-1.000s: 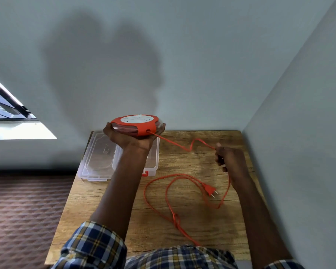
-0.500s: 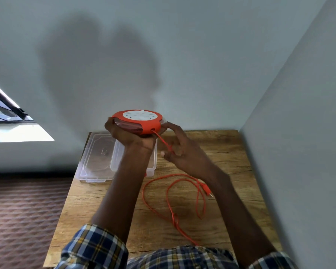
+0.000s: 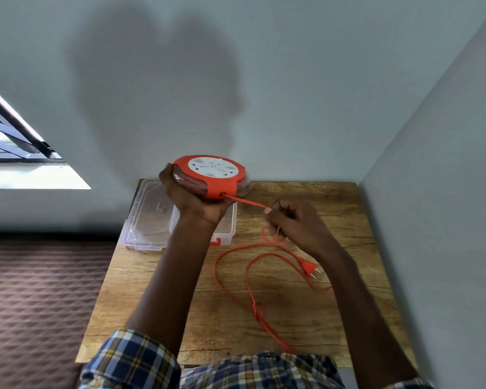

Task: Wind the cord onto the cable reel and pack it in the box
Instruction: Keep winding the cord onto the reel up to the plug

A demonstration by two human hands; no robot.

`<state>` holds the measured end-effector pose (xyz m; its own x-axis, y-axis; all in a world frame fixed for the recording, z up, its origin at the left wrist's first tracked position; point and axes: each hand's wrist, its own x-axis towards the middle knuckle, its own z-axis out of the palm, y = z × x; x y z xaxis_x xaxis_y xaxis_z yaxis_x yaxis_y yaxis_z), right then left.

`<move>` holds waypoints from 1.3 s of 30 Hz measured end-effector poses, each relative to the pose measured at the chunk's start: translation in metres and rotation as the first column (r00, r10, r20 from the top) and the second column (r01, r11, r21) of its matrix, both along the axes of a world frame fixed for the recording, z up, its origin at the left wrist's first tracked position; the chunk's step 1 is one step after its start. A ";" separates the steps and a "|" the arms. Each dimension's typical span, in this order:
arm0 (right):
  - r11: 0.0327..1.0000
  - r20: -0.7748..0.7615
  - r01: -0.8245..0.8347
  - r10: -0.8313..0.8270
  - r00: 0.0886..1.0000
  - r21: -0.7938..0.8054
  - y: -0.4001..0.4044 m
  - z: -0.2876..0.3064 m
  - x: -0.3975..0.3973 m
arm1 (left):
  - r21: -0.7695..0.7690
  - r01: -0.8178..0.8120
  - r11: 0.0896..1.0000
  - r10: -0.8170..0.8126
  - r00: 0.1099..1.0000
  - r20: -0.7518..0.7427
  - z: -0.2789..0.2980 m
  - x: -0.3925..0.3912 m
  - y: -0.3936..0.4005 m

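An orange cable reel (image 3: 211, 175) with a white socket face is held up above the table's far edge, gripped from below by my left hand (image 3: 197, 200). The orange cord (image 3: 247, 203) leaves a hole in the reel's rim and runs right into my right hand (image 3: 295, 224), which pinches it with curled fingers. The rest of the cord lies in loose loops on the wooden table (image 3: 152, 310), with a knot-like tangle (image 3: 258, 309) near the front. Its orange plug (image 3: 309, 268) lies right of the loops. A clear plastic box (image 3: 152, 220) stands open behind my left arm.
The box's lid (image 3: 145, 209) is folded out to the left, and a red latch (image 3: 215, 242) shows at its front. Grey walls close in the table at the back and the right. Patterned floor lies to the left, below a window.
My right hand went from the far right to the reel's outlet, then drew back right, now pinching the cord a short way from the reel. The reel has tilted and risen slightly.
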<state>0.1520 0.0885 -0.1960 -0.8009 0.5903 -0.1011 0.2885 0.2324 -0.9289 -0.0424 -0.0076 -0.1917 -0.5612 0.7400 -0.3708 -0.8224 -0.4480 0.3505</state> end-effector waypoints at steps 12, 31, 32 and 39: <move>0.862 -0.089 0.004 0.048 0.995 0.506 -0.003 0.036 -0.029 | -0.239 0.517 0.822 -0.568 0.767 -0.298 0.021 -0.009 -0.006; 0.720 -0.061 0.080 -0.053 0.997 0.690 -0.007 0.025 -0.014 | -0.323 0.573 0.753 -0.656 0.691 -0.304 0.022 -0.004 0.008; 0.743 -0.075 0.155 -0.140 0.987 0.651 -0.010 0.025 -0.017 | -0.344 0.561 0.753 -0.655 0.684 -0.321 0.025 -0.003 0.010; 0.772 -0.069 0.331 -0.352 0.933 0.543 -0.016 0.020 -0.032 | -0.336 0.511 0.791 -0.609 0.706 -0.362 0.028 0.000 0.012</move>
